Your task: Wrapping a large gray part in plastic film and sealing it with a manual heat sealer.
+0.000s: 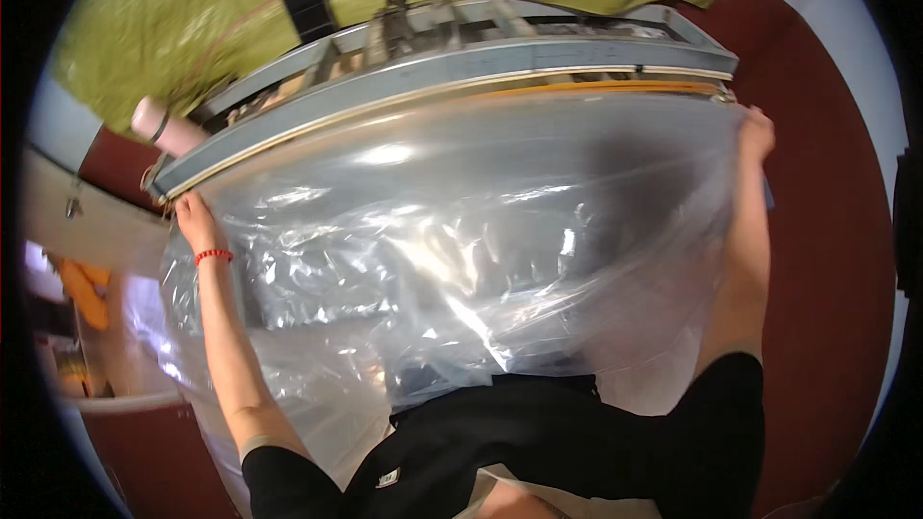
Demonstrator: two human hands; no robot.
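Observation:
A wide sheet of clear plastic film (pixel 433 221) stretches in front of me, shiny and creased, and hangs down toward my body. My left hand (pixel 196 218) grips its far left corner, beside the left end of a long grey metal frame (pixel 423 77). At the far right corner, my right hand (pixel 756 135) is closed on the film's edge near the frame's right end. The film's far edge runs along the frame's front, where a pale strip and an orange strip (pixel 615 87) lie. Both arms are spread wide, and the fingertips are partly hidden.
Behind the frame lies a yellow-green woven sheet (pixel 231 0). A pink cylinder (pixel 168 127) stands at the frame's left end, and a black block (pixel 309 12) sits behind it. Metal parts (pixel 404 24) fill the frame. Dark red floor (pixel 827 231) shows at right; orange things lie far left.

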